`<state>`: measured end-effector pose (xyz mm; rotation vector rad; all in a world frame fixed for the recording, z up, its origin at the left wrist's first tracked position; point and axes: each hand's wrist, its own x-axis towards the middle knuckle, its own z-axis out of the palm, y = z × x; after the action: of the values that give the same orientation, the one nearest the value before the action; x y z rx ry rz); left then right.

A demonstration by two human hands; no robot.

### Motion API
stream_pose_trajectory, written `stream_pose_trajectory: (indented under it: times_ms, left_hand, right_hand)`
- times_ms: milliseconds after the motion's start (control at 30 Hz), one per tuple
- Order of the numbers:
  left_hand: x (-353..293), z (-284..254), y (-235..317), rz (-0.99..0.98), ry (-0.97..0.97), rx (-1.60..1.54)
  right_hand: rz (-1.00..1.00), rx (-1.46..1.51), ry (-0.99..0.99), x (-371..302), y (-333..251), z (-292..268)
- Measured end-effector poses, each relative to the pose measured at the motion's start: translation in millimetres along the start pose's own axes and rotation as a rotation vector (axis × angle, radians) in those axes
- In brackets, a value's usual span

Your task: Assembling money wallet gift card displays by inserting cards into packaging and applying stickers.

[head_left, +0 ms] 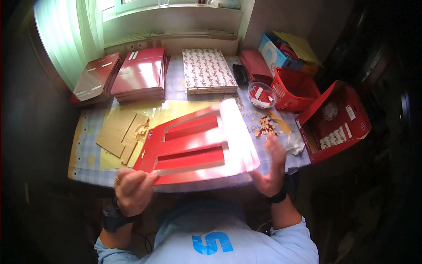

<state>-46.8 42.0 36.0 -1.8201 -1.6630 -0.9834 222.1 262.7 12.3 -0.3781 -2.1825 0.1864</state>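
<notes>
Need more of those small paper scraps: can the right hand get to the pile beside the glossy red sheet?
Probably yes. The right hand is open at the red cardboard sheet's right edge, and the scrap pile lies just beyond its fingertips on the table, with nothing between.

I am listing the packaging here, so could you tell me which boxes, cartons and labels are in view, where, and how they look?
Flat red carton: glossy, with cut-out windows, held by left hand and right hand.
Red flat stacks: table's far left.
Patterned stack: white with red, far centre.
Open red box: right edge, white labels inside.
Blue box: far right corner.
</notes>
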Motion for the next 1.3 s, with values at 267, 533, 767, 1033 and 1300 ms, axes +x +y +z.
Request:
stream_pose_trajectory:
  times_ms: [267, 533, 767, 1033, 1300]
  left_hand:
    - [-1.0, 4.5, 4.5, -0.817, 0.389, -1.326]
    - [-66.9, 45.2, 39.9, -1.292, 0.083, -1.340]
    - [-15.3, 19.0, 22.7, -1.045, -0.021, -1.308]
    - [-3.4, 55.3, 3.9, -0.813, 0.095, -1.213]
    - [-9.5, 51.7, -11.2, -0.787, -0.023, -1.340]
  right_hand:
    - [0.365, 0.983, 0.097, 57.9, 18.2, 4.5]
    - [0.529, 1.276, 0.149, 38.3, 12.4, 34.6]
    - [0.601, 1.246, 0.079, 12.7, 3.9, 53.0]
    - [0.608, 1.127, 0.157, -1.9, -5.2, 37.0]
    - [0.584, 1.261, -0.116, -2.3, 21.2, 25.4]
